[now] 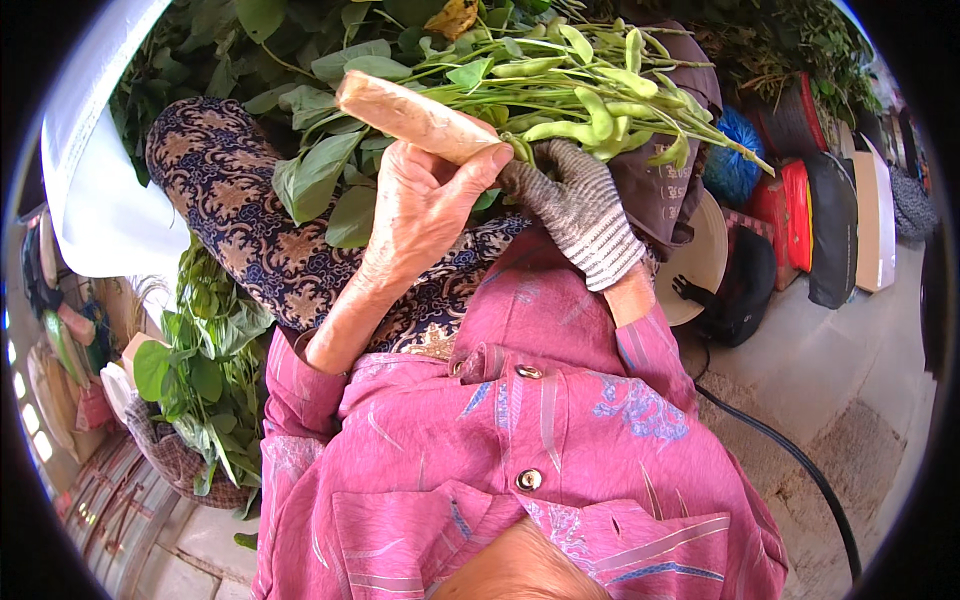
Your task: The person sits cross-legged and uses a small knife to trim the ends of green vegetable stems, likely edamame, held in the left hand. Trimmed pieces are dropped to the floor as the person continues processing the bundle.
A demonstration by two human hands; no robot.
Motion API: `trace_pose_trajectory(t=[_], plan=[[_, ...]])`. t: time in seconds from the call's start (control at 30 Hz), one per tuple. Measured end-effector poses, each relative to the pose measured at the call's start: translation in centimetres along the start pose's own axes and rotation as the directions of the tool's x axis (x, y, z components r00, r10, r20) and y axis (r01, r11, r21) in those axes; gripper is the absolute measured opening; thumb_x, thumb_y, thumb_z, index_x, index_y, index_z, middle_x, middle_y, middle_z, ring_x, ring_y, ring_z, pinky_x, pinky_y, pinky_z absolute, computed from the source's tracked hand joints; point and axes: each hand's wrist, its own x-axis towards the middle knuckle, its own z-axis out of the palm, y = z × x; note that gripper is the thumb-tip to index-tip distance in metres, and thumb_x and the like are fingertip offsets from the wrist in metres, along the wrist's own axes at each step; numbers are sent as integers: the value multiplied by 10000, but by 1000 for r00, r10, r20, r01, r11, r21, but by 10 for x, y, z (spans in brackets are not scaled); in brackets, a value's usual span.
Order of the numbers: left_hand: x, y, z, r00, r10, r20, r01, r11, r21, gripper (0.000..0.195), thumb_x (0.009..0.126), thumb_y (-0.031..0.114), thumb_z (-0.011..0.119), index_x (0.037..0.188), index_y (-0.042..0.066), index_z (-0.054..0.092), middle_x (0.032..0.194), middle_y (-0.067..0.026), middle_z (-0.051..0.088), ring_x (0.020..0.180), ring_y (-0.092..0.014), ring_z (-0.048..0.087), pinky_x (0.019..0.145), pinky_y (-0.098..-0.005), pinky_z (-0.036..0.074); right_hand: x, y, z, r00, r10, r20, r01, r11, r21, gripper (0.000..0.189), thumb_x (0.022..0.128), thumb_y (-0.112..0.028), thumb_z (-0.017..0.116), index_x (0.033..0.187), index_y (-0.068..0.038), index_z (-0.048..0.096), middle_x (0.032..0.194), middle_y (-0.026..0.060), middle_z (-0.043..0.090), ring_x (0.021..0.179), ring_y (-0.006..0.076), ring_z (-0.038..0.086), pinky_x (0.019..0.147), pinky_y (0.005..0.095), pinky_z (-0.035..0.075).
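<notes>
My bare left hand (424,191) pinches a pale, brownish band-like object (412,112), which looks like a roll of tape seen edge-on. Its narrow right end meets the fingers of my right hand (574,199). That hand wears a grey striped knit glove and grips a bunch of green soybean stems with pods (600,112). The pods fan out to the upper right, while broad soybean leaves (322,172) lie to the left, behind my left hand. Where the stems are gripped, my gloved fingers partly hide them.
A patterned trouser leg (247,202) is under the leaves. More leafy plants (202,367) stand at the left beside white sheeting (120,195). At the right are a pale round basin (701,262), a black bag (742,292), a blue bundle (731,161) and a black cable (795,442) on the floor.
</notes>
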Motion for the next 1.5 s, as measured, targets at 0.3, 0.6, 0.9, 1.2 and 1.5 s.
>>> trace_pose_trajectory(t=[0.3, 0.6, 0.9, 1.2, 1.5], plan=[[-1, 1, -6, 988, -131, 86, 132, 991, -9, 181, 841, 98, 665, 957, -24, 597, 818, -43, 627, 727, -104, 602, 674, -235, 488, -6, -4, -15, 968, 124, 216, -185, 939, 290, 269, 931, -238, 515, 1034, -5, 603, 760, 51, 640, 581, 90, 575, 496, 212, 464], [-4, 11, 0, 993, -32, 118, -1, 962, 272, 148, 827, 87, 669, 923, -7, 606, 737, -14, 614, 701, -70, 559, 652, -221, 455, -3, 17, -4, 991, -124, 49, 113, 975, 194, 271, 925, -230, 512, 1053, -9, 602, 749, 38, 631, 587, 87, 572, 510, 212, 470], [-6, 7, 0, 994, 5, 107, -30, 971, 239, 129, 837, 81, 659, 904, -15, 606, 746, -10, 601, 708, -68, 547, 645, -221, 450, -5, 2, -11, 948, 229, 223, -294, 898, 328, 271, 898, -151, 497, 1117, -19, 588, 779, 37, 628, 604, 95, 556, 524, 223, 462], [-5, 7, 1, 993, -51, 109, 30, 982, 186, 129, 834, 52, 653, 928, -22, 605, 777, -29, 624, 706, -82, 580, 659, -228, 473, -24, 7, -31, 891, 255, 376, -426, 755, 498, 403, 841, -133, 522, 1229, -25, 524, 794, 8, 573, 584, 71, 481, 499, 195, 380], [-5, 5, -3, 990, -98, 100, 72, 969, 235, 164, 827, 68, 670, 946, -17, 596, 789, -26, 621, 716, -80, 572, 656, -228, 471, -17, 12, -36, 929, 342, 144, -370, 823, 431, 335, 927, -326, 532, 1011, -10, 610, 658, 9, 577, 510, 81, 510, 456, 205, 401]])
